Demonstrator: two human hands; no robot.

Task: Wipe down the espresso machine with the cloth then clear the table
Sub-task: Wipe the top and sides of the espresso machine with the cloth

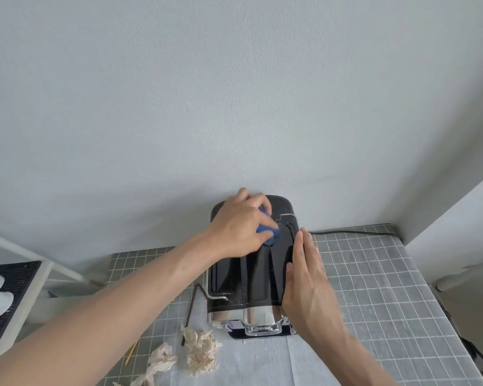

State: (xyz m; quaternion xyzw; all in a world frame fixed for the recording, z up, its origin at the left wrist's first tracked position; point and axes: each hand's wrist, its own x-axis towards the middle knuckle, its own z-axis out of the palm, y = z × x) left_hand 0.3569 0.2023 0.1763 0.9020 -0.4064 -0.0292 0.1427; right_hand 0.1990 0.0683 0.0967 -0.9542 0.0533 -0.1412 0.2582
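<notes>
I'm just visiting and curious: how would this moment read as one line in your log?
step: wiping machine top | left hand: presses blue cloth on espresso machine | right hand: flat against its right side | crumpled tissues: on table

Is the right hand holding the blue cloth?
No, the left hand grips the blue cloth on the espresso machine; the right hand rests flat against its side.

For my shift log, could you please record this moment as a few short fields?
machine: black espresso machine on the gridded table, against the wall
left hand: left hand presses blue cloth on the machine's top, near the back
right hand: right hand flat against the machine's right side
clutter: crumpled tissues and a dark stick lie front-left
</notes>
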